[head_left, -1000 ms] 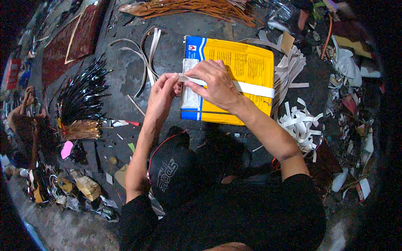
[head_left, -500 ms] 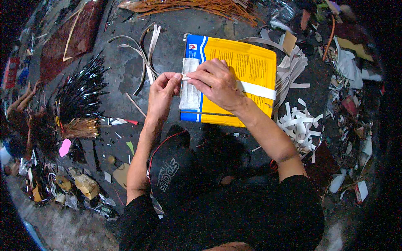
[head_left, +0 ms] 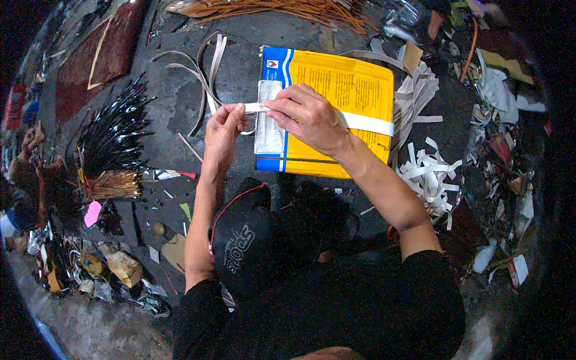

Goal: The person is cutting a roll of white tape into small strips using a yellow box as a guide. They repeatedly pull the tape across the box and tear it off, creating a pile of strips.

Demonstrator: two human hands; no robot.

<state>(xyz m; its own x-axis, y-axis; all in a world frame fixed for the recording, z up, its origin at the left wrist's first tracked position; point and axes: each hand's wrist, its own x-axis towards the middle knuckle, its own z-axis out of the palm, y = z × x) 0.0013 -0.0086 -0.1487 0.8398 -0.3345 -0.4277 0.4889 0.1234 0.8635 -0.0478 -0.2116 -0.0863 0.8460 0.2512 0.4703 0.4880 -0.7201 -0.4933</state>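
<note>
A narrow white strip is stretched between my two hands. My left hand pinches it just beyond the left edge of a yellow and blue panel. Closed on the strip too, my right hand is over the panel's left part, beside a whitish rectangular pad lying on the blue band. A wider white band runs from under my right hand to the panel's right edge; whether it joins the strip is hidden. A thin curl of strip hangs below my left fingers.
Long pale strips lie left of the panel. Right of it are a grey-white strip bundle and a pile of curled white strips. Brown sticks lie at the back, black bristles at left. Another person's arm shows far left.
My left hand has moved left, away from my right hand, so a longer stretch of white strip shows between them. My right hand has hardly moved.
</note>
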